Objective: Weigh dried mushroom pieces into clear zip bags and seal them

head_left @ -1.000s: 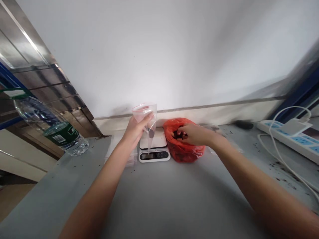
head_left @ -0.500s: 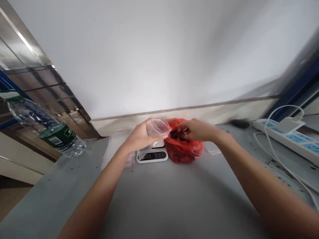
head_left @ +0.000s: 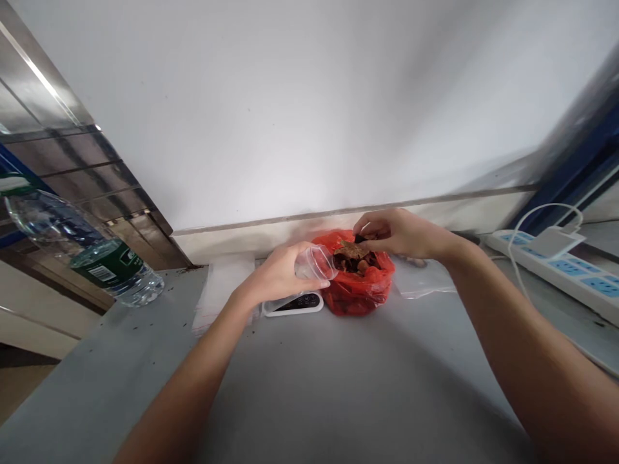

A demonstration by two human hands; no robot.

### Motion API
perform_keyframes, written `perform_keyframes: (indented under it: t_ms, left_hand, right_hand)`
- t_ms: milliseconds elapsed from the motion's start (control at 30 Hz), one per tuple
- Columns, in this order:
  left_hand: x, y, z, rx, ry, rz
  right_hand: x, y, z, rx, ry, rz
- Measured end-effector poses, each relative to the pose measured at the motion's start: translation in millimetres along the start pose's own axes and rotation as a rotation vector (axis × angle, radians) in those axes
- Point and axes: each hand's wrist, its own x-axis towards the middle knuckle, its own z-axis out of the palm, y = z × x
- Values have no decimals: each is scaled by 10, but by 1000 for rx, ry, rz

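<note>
My left hand [head_left: 283, 274] is closed round a clear plastic bag [head_left: 320, 263], its mouth held open toward the right. Beneath that hand, a small white digital scale [head_left: 294, 312] with a dark display strip is partly covered. A red plastic bag [head_left: 355, 299] stands open beside the scale, holding brown, dry, leaf-like pieces [head_left: 356, 258]. Just above its mouth, my right hand [head_left: 394, 233] pinches a dark piece [head_left: 359, 238] between thumb and fingers. What kind of dried material this is, I cannot tell.
A stack of clear flat bags [head_left: 220, 290] lies left of the scale. Another clear bag [head_left: 423, 281] lies to the right. A large water bottle [head_left: 109, 261] stands at the left edge, a white power strip [head_left: 563, 267] with a cable at the right. Dark crumbs dot the grey table [head_left: 309, 393].
My right hand has risen out of the red bag with a dark piece, uncovering the brown contents. My left hand has lowered slightly, and the clear bag's mouth has tilted further right.
</note>
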Motion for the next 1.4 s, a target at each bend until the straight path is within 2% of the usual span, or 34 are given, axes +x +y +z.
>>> perform_keyframes:
  t_ms: [100, 200, 367, 533, 700, 800, 900, 1033, 1133, 1233, 1333, 1400]
  left_hand:
    - [4, 0, 11, -40, 0, 34]
    - [14, 1, 13, -109, 12, 79]
    - [16, -19, 2, -160, 26, 70]
    - [0, -55, -18, -164, 44, 60]
    - [-5, -66, -36, -164, 8, 76]
    - [-24, -79, -51, -57, -12, 92]
    - [-66, -99, -92, 60, -58, 29]
    - [-108, -167, -178, 204, -96, -79]
    - [-89, -287, -227, 353, -38, -147]
    - [-36, -437, -238, 431, -2, -129]
    - [16, -556, -221, 388, -49, -63]
    - [37, -615, -211, 348, -88, -19]
  right_hand:
    - [-15, -90, 57, 100, 13, -75]
    - [-17, -207, 147, 104, -19, -139]
    - [0, -350, 339, 243, -34, -205]
    - [56, -364, 488, 327, 70, -182]
    - [23, -385, 483, 128, -42, -270]
    - [-2, -395, 480, 30, -119, -343]
    - [7, -384, 521, 2, -161, -379]
    - [34, -377, 603, -86, -2, -318]
    - [19, -414, 638, -171, 84, -257]
    - [-29, -472, 630, -138, -21, -329]
    - [-78, -518, 588, -61, -239, -429]
    - [-93, -526, 555, -22, -309, -436]
